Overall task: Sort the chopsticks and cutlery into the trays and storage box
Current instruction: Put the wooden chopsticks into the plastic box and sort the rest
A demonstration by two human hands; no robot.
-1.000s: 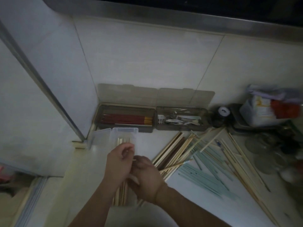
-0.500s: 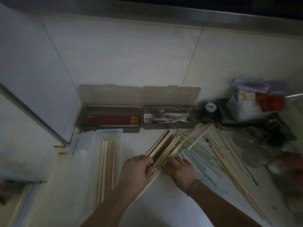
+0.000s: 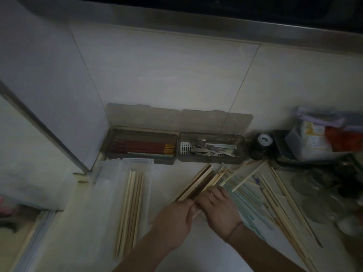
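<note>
1. My left hand (image 3: 173, 218) and right hand (image 3: 218, 208) both pinch the wooden chopsticks (image 3: 198, 183) on the desk (image 3: 196, 252).
2. Two brown trays (image 3: 141, 147) and one clear storage box (image 3: 110, 203) holding perhaps six chopsticks; dim light.

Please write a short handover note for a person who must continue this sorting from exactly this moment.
Left hand and right hand meet over the near ends of a bundle of wooden chopsticks on the counter; the exact grip is unclear.
Done: pale chopsticks lie in the clear storage box; red chopsticks fill the left tray; metal cutlery is in the right tray.
Left: the bundle, the light blue chopsticks and the long pale sticks loose on the counter.
</note>
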